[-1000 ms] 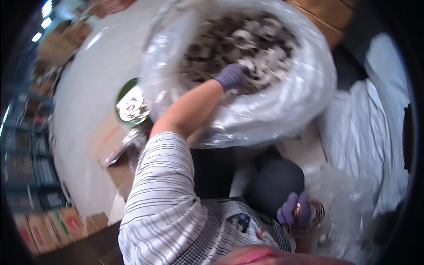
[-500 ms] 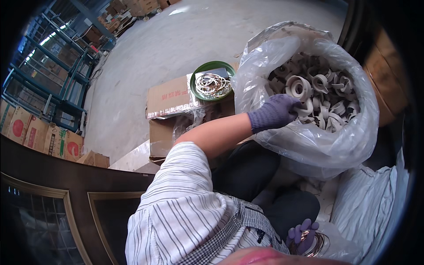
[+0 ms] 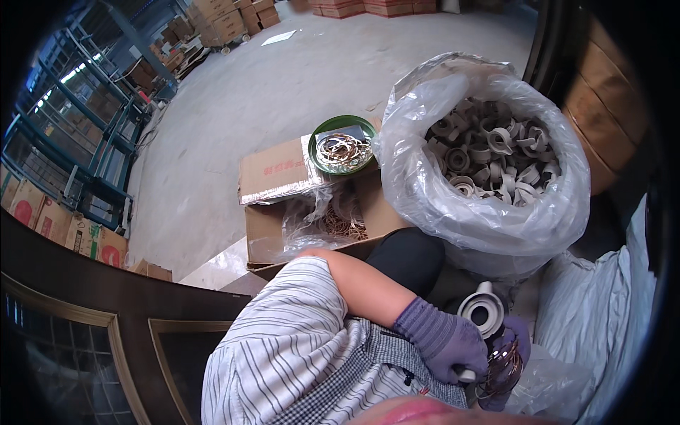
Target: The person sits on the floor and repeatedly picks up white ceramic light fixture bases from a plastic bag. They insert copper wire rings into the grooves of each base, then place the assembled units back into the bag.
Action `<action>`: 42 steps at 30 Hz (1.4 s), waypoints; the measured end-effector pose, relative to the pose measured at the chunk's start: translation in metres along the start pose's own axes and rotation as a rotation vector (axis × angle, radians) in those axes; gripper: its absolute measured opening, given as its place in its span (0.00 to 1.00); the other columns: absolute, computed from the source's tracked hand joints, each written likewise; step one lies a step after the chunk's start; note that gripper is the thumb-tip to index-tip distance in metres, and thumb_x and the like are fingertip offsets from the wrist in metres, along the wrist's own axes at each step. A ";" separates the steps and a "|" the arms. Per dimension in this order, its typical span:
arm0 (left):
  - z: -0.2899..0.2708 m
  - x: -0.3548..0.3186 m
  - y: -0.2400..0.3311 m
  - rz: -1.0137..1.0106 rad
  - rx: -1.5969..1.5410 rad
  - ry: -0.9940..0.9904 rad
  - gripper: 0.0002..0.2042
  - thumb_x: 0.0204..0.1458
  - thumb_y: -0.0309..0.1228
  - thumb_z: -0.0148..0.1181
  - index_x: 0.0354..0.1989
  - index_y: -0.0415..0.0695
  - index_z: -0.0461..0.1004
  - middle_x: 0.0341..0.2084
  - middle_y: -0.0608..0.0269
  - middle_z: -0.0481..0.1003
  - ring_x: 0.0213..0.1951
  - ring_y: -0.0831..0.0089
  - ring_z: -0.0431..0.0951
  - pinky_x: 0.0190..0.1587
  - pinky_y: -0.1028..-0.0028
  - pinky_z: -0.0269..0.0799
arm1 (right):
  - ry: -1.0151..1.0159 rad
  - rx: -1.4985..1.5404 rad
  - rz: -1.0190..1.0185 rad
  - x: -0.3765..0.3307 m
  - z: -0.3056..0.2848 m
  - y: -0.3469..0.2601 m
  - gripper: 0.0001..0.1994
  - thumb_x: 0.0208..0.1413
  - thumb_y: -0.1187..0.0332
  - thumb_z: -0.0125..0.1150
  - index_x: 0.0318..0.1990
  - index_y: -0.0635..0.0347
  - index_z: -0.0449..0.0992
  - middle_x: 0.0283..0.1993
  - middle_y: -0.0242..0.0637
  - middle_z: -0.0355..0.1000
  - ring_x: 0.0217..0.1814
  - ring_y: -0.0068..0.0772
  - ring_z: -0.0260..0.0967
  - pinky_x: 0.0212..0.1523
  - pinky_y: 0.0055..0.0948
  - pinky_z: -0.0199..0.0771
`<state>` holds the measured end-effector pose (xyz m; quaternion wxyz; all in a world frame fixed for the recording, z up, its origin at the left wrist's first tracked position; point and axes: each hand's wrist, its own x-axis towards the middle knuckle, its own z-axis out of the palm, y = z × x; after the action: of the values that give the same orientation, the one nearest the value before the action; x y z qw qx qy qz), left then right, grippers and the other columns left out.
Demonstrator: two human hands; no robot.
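My left hand (image 3: 453, 348), in a purple knit glove, is closed on a pale plastic part whose end (image 3: 465, 375) pokes out of the fist. A second pale ring-shaped plastic fitting (image 3: 483, 313) with a short stub sits between both hands; which one grips it I cannot tell. My right hand (image 3: 519, 340), also gloved, is closed around a bunch of thin copper-coloured rings (image 3: 501, 365). Ahead of the hands stands a large clear plastic bag (image 3: 489, 230), full of similar pale ring-shaped fittings (image 3: 499, 142).
An open cardboard box (image 3: 265, 234) holds clear plastic and more copper-coloured rings (image 3: 343, 225). On its flap rests a green round tray (image 3: 312, 145) with rings (image 3: 343, 150). A pale woven sack (image 3: 602, 304) lies at right; a dark framed panel (image 3: 134, 304) stands at left.
My left hand has drawn back from the bag to beside my right hand, bringing plastic parts with it. The right hand has risen into view with its rings.
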<state>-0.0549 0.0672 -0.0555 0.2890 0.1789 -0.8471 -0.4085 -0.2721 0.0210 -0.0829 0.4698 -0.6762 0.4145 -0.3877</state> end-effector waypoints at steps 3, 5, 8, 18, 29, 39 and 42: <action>-0.011 -0.006 -0.016 0.173 -0.120 0.212 0.24 0.49 0.33 0.64 0.56 0.41 0.75 0.42 0.48 0.78 0.47 0.49 0.77 0.53 0.56 0.73 | -0.013 -0.039 0.051 -0.014 0.002 0.003 0.16 0.68 0.59 0.52 0.46 0.65 0.75 0.33 0.26 0.64 0.31 0.16 0.60 0.32 0.21 0.61; -0.027 -0.017 -0.036 0.055 0.260 0.396 0.31 0.47 0.42 0.65 0.61 0.42 0.72 0.55 0.43 0.71 0.58 0.43 0.71 0.62 0.48 0.66 | -0.038 -0.049 0.370 -0.025 -0.013 0.006 0.12 0.68 0.64 0.50 0.48 0.62 0.75 0.35 0.24 0.66 0.32 0.15 0.61 0.33 0.18 0.61; 0.028 -0.051 -0.093 -0.370 0.458 0.378 0.44 0.44 0.54 0.72 0.68 0.42 0.65 0.65 0.38 0.62 0.65 0.39 0.64 0.68 0.47 0.61 | 0.045 -0.027 0.196 -0.032 -0.002 0.012 0.14 0.65 0.65 0.53 0.54 0.60 0.74 0.41 0.29 0.70 0.34 0.19 0.64 0.37 0.18 0.65; -0.005 -0.040 -0.061 -0.715 0.032 0.045 0.39 0.34 0.61 0.78 0.49 0.43 0.79 0.40 0.50 0.80 0.44 0.51 0.82 0.46 0.60 0.79 | -0.029 0.410 -0.018 -0.032 -0.023 0.079 0.21 0.74 0.55 0.47 0.60 0.65 0.69 0.45 0.43 0.73 0.24 0.25 0.67 0.31 0.30 0.74; -0.029 0.125 -0.121 -0.025 0.322 -0.371 0.20 0.39 0.52 0.76 0.36 0.51 0.89 0.28 0.63 0.83 0.36 0.61 0.83 0.42 0.63 0.77 | 0.013 -0.550 -0.114 -0.049 0.006 -0.031 0.17 0.58 0.61 0.59 0.47 0.65 0.75 0.38 0.35 0.67 0.29 0.30 0.61 0.33 0.32 0.64; -0.029 0.026 -0.073 -0.068 0.100 0.220 0.31 0.44 0.41 0.73 0.57 0.41 0.75 0.57 0.47 0.72 0.55 0.52 0.75 0.61 0.57 0.71 | 0.091 -0.768 -0.378 -0.050 0.008 -0.019 0.19 0.49 0.63 0.69 0.46 0.64 0.74 0.39 0.38 0.68 0.32 0.37 0.66 0.34 0.35 0.68; 0.002 0.008 -0.061 -0.081 0.313 0.293 0.50 0.39 0.47 0.77 0.71 0.39 0.61 0.67 0.40 0.62 0.67 0.43 0.65 0.71 0.52 0.60 | 0.073 -0.746 -0.331 -0.052 0.010 -0.017 0.20 0.47 0.64 0.71 0.46 0.63 0.74 0.39 0.38 0.68 0.33 0.38 0.67 0.34 0.36 0.69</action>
<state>-0.0580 0.0271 -0.1024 0.3609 0.3130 -0.8412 -0.2532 -0.2783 0.0760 -0.0758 0.1086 -0.8434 0.4289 -0.3049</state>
